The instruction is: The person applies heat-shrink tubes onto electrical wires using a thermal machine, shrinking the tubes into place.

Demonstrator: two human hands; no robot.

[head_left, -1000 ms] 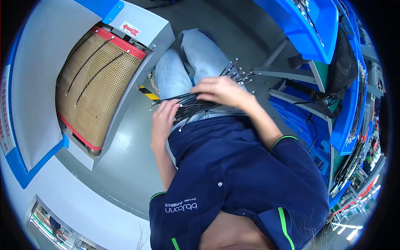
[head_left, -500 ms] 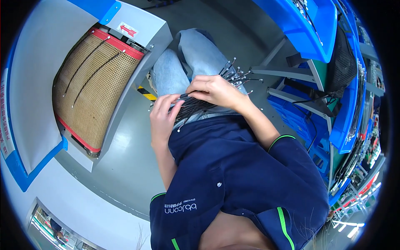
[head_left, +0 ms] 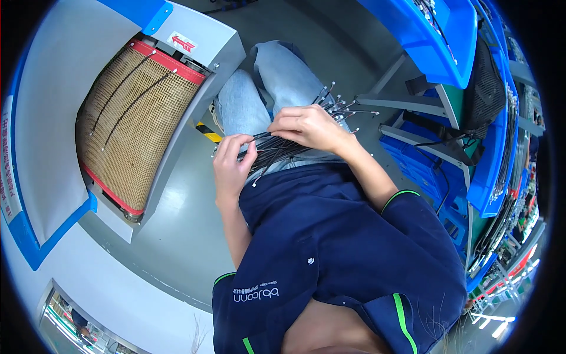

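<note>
A bundle of thin black cables [head_left: 277, 154] with small white connectors lies across my lap. My left hand [head_left: 232, 165] is closed at the bundle's left end, thumb and fingers pinching a black cable [head_left: 261, 136]. The same cable runs to my right hand [head_left: 309, 127], whose fingertips are pinched together on it just above the bundle. Both hands are close together over my thighs. White connector ends [head_left: 336, 105] fan out past my right hand. My fingers partly hide the held cable, so its ends cannot be made out.
To the left, several black cables lie on a brown mesh conveyor belt [head_left: 138, 112] with red edges, inside a grey machine housing [head_left: 206, 44]. On the right stands a rack with blue bins [head_left: 436, 47] holding cables. A black mesh bag [head_left: 489, 88] hangs there.
My right hand has shifted slightly right, away from my left hand, and more of the cable shows between them. The cables on the belt look nearly unmoved.
</note>
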